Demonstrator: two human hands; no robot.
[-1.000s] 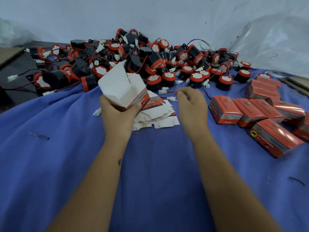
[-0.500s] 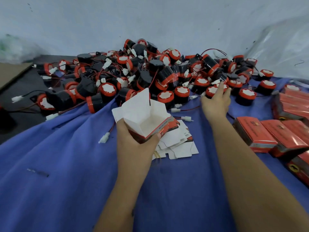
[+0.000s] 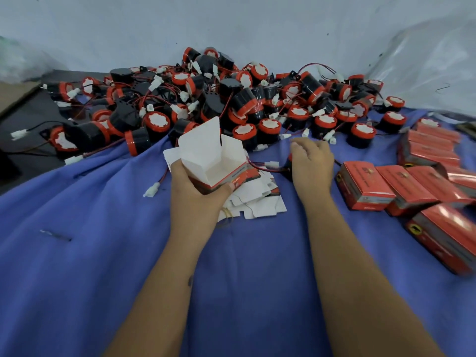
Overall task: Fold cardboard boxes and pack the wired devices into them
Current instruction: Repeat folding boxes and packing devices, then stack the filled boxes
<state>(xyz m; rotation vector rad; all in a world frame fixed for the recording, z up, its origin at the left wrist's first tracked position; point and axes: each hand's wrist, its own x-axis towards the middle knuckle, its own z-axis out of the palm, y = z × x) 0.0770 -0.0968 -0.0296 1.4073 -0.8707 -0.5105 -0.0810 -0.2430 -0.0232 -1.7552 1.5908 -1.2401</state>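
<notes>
- While I watched the head feed, the left hand (image 3: 199, 191) gripped an opened cardboard box (image 3: 219, 163) from below, fingers and thumb curled round its red and grey lower half.
- The box's mouth faced up with white flaps raised; I noted nothing inside it.
- The right hand (image 3: 311, 161) lay knuckles-up just right of the box, fingers curled down over a dark wired device (image 3: 288, 171); only an edge of that device showed at the thumb side, so I could not tell how firm the grip was.
- A red and black lead with a white connector (image 3: 271, 164) ran from under that hand toward the box.
- Beneath and behind the held box sat a stack of flat unfolded boxes (image 3: 257, 202), white sides up, on the blue cloth (image 3: 103, 266).
- The heap of black and red wired devices (image 3: 231, 99) sprawled along the far edge of the cloth against the pale wall (image 3: 231, 21).
- Closed red boxes (image 3: 412, 181) lay in rows to the right, near the right forearm.
- One loose white connector (image 3: 152, 189) lay on the cloth left of the left hand.
</notes>
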